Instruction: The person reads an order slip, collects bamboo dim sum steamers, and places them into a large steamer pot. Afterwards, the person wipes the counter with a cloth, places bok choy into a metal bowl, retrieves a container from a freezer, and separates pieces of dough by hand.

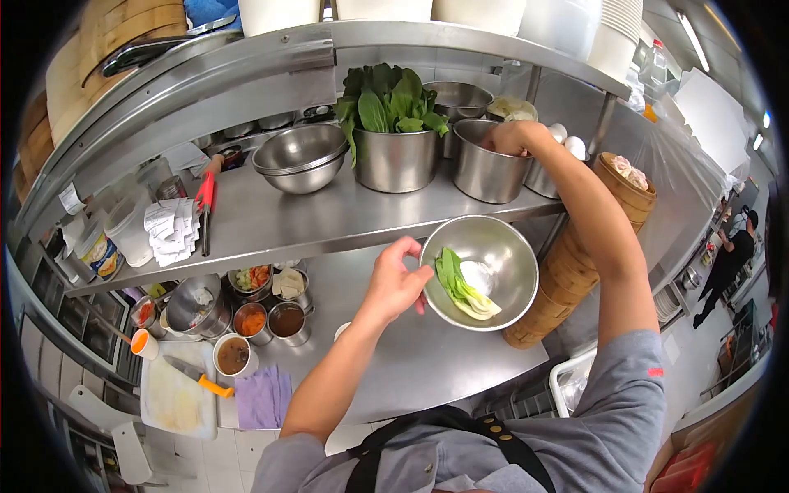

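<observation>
My left hand (pixel 398 283) grips the rim of a steel mixing bowl (pixel 516 283), thumb over the edge, and holds it tilted above the lower counter. A piece of bok choy (pixel 462 287) with green leaves and a pale stem lies inside it. My right hand (pixel 511 138) reaches down into a steel pot (pixel 491 177) on the raised shelf; its fingers are hidden behind the rim, as are the pot's contents. Left of that pot stands another steel pot (pixel 396 163) packed with upright leafy greens (pixel 393 103). Eggs (pixel 574 146) show beside my right wrist.
Stacked bamboo steamers (pixel 559 283) rise at the right. Nested steel bowls (pixel 302 156), red-handled scissors (pixel 206 197) and paper slips (pixel 171 228) lie on the shelf. Below are small ingredient pots (pixel 289 322), a cutting board (pixel 177 403) with a knife (pixel 197 375), and a purple cloth (pixel 263 398). Another person (pixel 734 263) stands far right.
</observation>
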A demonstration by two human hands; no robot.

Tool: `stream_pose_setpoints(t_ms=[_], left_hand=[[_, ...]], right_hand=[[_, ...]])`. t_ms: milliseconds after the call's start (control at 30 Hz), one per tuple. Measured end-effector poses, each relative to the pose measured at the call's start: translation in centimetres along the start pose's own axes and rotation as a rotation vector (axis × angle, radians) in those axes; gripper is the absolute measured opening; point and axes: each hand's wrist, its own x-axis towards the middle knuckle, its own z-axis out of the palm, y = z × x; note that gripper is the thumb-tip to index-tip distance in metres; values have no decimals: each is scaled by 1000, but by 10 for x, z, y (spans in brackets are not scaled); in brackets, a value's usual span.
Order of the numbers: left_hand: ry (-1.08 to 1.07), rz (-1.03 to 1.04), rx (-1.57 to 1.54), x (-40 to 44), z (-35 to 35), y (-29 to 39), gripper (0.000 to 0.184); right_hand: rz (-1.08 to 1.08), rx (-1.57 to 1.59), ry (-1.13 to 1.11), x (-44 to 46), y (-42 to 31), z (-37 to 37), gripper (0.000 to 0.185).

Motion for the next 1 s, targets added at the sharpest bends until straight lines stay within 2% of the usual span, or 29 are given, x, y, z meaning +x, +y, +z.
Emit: stream_pose_setpoints(t_ms=[133, 267, 367, 433, 567, 633, 667, 733, 767, 867, 900, 967, 1000], left_hand=[[-17, 20, 12, 22, 14, 9, 11], [-76, -50, 84, 43, 25, 25, 12], [-83, -103, 116, 57, 29, 30, 13], [-87, -102, 121, 59, 31, 34, 12], [-82, -119, 132, 64, 33, 37, 12], [-85, -128, 108, 68, 36, 40, 13], [-88, -121, 100, 69, 37, 42, 14], [-104, -120, 80, 75, 38, 44, 20], [-94, -118, 76, 77, 40, 44, 20], [-81, -108, 95, 81, 42, 40, 17], [-93, -117, 92, 80, 43, 37, 17], [-97, -89, 65, 72, 41, 31, 17], [-97, -121, 71, 65, 40, 31, 18]], right_hand=[[44, 95, -21, -11, -7, -5, 44], [59, 15, -20, 13, 3, 5, 42], [-23, -14, -32, 18, 8, 8, 38], [-41, -3, 113, 19, 9, 13, 39], [71, 45, 132, 7, 20, 3, 34], [-79, 669, 401, -5, 30, 0, 29], [-72, 677, 395, -8, 31, 0, 29], [-102, 722, 532, -8, 35, 1, 30], [-89, 727, 521, -7, 37, 4, 30], [-164, 811, 708, -15, 37, 13, 27], [-149, 814, 705, -28, 34, 11, 27], [-325, 942, 680, -71, 15, 6, 24], [-354, 924, 481, -88, 11, 12, 26]])
